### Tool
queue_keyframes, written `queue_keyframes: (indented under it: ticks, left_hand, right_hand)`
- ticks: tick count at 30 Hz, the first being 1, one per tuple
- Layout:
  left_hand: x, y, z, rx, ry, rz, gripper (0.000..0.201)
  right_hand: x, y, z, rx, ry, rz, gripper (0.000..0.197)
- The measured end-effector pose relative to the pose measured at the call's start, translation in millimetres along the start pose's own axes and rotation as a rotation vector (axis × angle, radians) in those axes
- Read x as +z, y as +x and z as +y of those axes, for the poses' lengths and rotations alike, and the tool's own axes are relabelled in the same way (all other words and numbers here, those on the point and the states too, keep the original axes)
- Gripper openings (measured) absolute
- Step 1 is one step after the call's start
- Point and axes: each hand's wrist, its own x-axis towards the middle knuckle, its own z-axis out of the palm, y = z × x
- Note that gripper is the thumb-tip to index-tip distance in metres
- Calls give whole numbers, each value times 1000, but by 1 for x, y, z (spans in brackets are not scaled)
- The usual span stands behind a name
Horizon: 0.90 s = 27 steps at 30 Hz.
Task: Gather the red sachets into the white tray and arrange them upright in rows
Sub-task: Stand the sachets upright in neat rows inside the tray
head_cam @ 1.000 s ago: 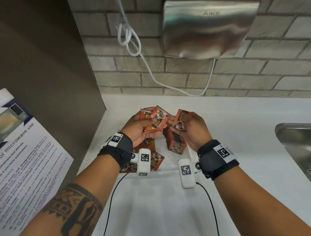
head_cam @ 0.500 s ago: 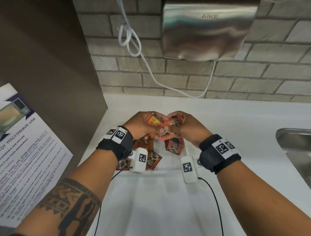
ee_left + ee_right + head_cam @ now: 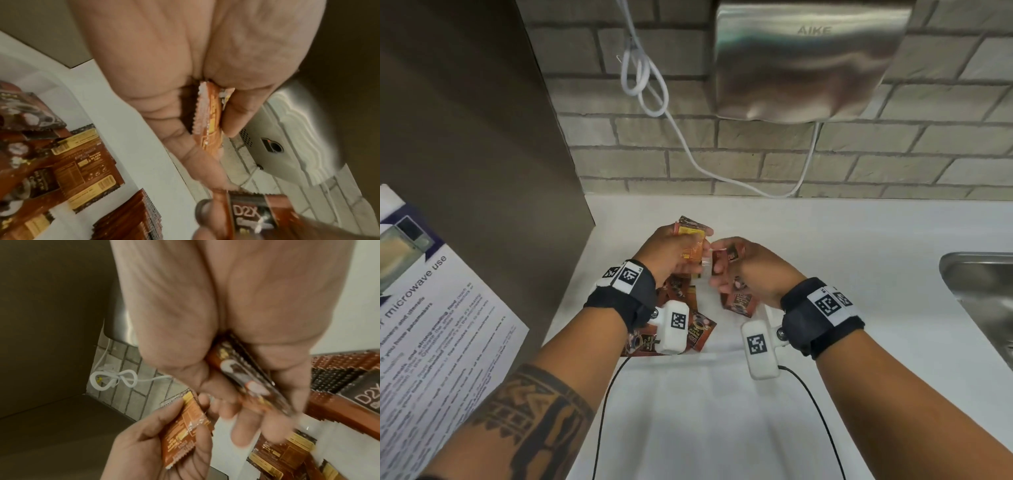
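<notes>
My left hand [image 3: 674, 251] grips a small stack of red sachets [image 3: 690, 240], seen edge-on between thumb and fingers in the left wrist view [image 3: 207, 113]. My right hand [image 3: 743, 270] holds another red sachet [image 3: 726, 258], which lies between its thumb and fingers in the right wrist view [image 3: 246, 379]. Both hands hover close together over the white tray [image 3: 722, 346]. Loose sachets [image 3: 697, 330] lie flat in the tray's left part. A packed row of upright sachets [image 3: 739, 303] stands under my right hand, also in the right wrist view [image 3: 339, 368].
A grey panel [image 3: 482, 137] walls off the left, with a printed microwave notice [image 3: 431, 308] on it. A steel hand dryer [image 3: 808, 61] and its white cable [image 3: 647, 89] hang on the brick wall. A steel sink [image 3: 983, 294] lies at the right of the white counter [image 3: 859, 240].
The hands came together over the tray, then drew slightly apart. The left hand's stack now stands higher, and the right hand holds its sachet lower, nearer the upright row.
</notes>
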Motion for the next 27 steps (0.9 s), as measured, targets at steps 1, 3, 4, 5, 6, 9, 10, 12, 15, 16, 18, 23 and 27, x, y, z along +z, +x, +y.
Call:
queue_keyframes:
  ticks: [1, 3, 4, 5, 6, 9, 10, 12, 15, 16, 18, 23, 27]
  left_hand:
    - [-3, 1, -2, 2, -6, -2, 23]
    - [-7, 2, -8, 4, -2, -2, 19]
    - [-7, 1, -10, 8, -4, 0, 15]
    - [-6, 1, -12, 13, -3, 7, 12]
    - [-5, 1, -14, 10, -5, 24, 11]
    - [-4, 3, -19, -21, -41, 56, 20]
    - [-2, 2, -18, -42, -76, 53, 25]
    - [0, 0, -15, -111, -176, 39, 34]
    - [5, -1, -13, -169, -296, 59, 37]
    - [6, -1, -13, -183, -322, 90, 36]
    - [7, -3, -14, -198, -331, 128, 30]
    - [4, -4, -12, -174, -357, 103, 18]
    - [4, -4, -8, -138, -383, 27, 17]
  right_hand:
    - [1, 3, 1, -32, 51, 61, 49]
    - [6, 4, 2, -107, 94, 136, 39]
    - [10, 4, 2, -137, 89, 164, 37]
    - [13, 4, 1, -160, 74, 192, 39]
    - [17, 5, 1, -178, 67, 219, 42]
    - [21, 9, 3, -205, 120, 263, 44]
    - [20, 9, 4, -204, 145, 263, 45]
    - [16, 10, 6, -212, 165, 259, 45]
    - [11, 9, 7, -300, 105, 318, 32]
    - [10, 8, 7, -349, 75, 347, 27]
    - [9, 7, 8, -436, 25, 403, 21]
    - [12, 7, 20, -724, -339, 486, 26]
    - [12, 13, 37, -747, -443, 490, 21]
